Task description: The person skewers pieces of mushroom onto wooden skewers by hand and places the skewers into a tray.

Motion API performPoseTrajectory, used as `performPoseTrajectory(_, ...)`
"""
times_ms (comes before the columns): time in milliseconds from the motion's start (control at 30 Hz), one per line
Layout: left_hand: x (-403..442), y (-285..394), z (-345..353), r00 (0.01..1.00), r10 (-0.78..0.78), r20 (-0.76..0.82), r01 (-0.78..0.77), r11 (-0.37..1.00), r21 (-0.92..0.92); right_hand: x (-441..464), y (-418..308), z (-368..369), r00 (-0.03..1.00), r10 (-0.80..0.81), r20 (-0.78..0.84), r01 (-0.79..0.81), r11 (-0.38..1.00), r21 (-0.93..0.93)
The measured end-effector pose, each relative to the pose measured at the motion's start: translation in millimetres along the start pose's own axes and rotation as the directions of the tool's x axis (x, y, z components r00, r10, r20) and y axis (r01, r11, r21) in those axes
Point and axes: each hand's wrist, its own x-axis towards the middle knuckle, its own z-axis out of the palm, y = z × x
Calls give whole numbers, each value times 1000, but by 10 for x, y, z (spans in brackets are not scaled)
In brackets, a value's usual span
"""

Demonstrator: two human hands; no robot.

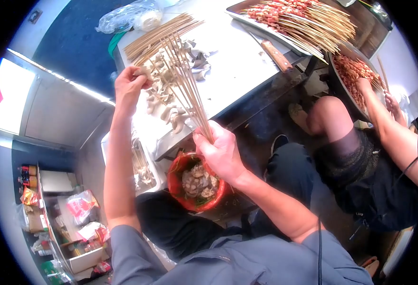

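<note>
My right hand [218,147] is closed round the lower ends of a fanned bunch of wooden skewers [190,90], which point up over the white table. Pale, folded pieces of food [173,116] sit on the upper parts of several of them. My left hand [132,84] is raised at the table's left edge, thumb and fingers pinched together beside the pale pieces; what they hold is too small to name. Behind the bunch lies a pile of bare skewers [159,35]. Greyish pieces [199,64] rest on the table to its right.
A red bowl [174,187] of pale food stands below my right hand. A wooden-handled knife [277,56] lies near a tray [289,42] of meat skewers. At right, another person's hands work over a round basin [337,78] of meat. A white tray [156,183] is at left.
</note>
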Motion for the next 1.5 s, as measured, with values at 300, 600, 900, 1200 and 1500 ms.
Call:
performPoseTrajectory(300, -674, 48, 183, 997, -80, -6, 49, 664, -746, -12, 61, 50, 1000, 12, 1, -11, 1000, -22)
performPoseTrajectory(600, -790, 123, 174, 999, -37, 0, 22, 593, -805, -11, 121, 91, 1000, -15, -5, 15, 998, -58)
performPoseTrajectory(900, -881, 50, 290, 1000, -23, -14, 2, 582, -813, -15, 154, 110, 1000, -26, -9, 26, 999, -22)
performPoseTrajectory(1200, -974, 164, 314, 986, 60, 159, 71, 703, -708, 7, 126, 69, 1000, 5, -30, -4, 999, 42)
performPoseTrajectory(1500, -204, -39, 328, 946, 286, -155, -244, 939, 243, 33, 103, 40, 999, 30, -17, -29, 998, 54)
